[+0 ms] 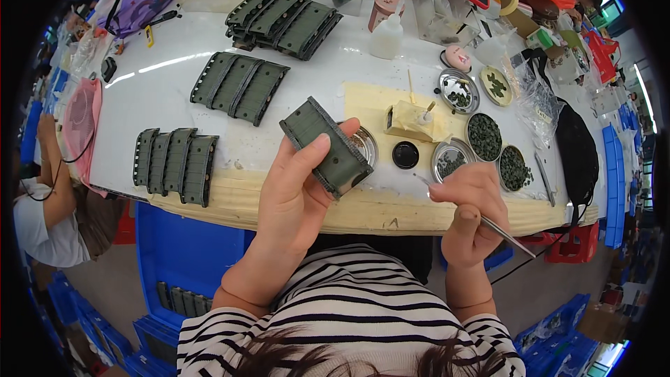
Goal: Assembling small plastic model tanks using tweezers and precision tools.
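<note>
- We cannot see the small dish (365, 144) whole; the green panel (326, 146) covers most of it.
- Our right hand (471, 206) hides the middle of the thin metal tool (506, 235).
- The bits in the dishes (484, 136) are too small to tell.

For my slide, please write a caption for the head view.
Left hand holds a green ribbed piece; right hand grips tweezers.

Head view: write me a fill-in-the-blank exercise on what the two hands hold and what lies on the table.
1. The left hand holds up a ribbed ____-coloured part.
2. The right hand grips thin metal ____.
3. Small round dishes of dark green bits sit on the person's ____ side of the table.

Missing words: green; tweezers; right
</note>
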Available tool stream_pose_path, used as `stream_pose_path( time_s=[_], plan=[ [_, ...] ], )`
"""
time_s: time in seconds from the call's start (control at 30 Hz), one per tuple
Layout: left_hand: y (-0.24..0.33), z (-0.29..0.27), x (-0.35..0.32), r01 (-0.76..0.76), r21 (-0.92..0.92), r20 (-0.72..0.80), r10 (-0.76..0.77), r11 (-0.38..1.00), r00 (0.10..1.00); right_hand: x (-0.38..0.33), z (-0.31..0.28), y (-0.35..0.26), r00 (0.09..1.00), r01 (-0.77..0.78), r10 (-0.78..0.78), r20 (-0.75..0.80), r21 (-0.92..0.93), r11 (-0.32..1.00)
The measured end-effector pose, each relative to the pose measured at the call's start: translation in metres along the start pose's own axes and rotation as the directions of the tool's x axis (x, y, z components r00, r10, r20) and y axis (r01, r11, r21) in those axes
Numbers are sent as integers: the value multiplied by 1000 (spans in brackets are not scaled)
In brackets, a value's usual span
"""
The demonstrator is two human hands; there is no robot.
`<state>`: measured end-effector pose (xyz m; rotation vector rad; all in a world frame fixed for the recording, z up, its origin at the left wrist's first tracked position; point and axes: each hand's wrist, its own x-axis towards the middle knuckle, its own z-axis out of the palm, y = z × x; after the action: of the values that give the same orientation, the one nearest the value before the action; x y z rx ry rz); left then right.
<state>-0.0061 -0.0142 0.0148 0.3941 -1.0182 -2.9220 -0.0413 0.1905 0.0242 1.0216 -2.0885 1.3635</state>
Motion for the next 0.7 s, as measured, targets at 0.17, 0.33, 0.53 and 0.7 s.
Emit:
stream_pose_path(
  time_s=[0.17,0.33,0.53,0.7],
  plan=[
    [-3,1,0,24,-1,63,-24,1000,998,-4,16,-13,999,-19,5,45,309,951],
    [-5,2,-1,70,-25,58,-68,997,996,-4,27,-10,997,-76,62,53,343,936],
    [-10,4,-3,77,-93,74,-71,993,995,-7,27,-8,988,-148,124,92,325,934],
    [-14,2,-3,68,-127,37,-64,990,997,-7,28,-7,990,-138,121,71,342,930]
  ],
)
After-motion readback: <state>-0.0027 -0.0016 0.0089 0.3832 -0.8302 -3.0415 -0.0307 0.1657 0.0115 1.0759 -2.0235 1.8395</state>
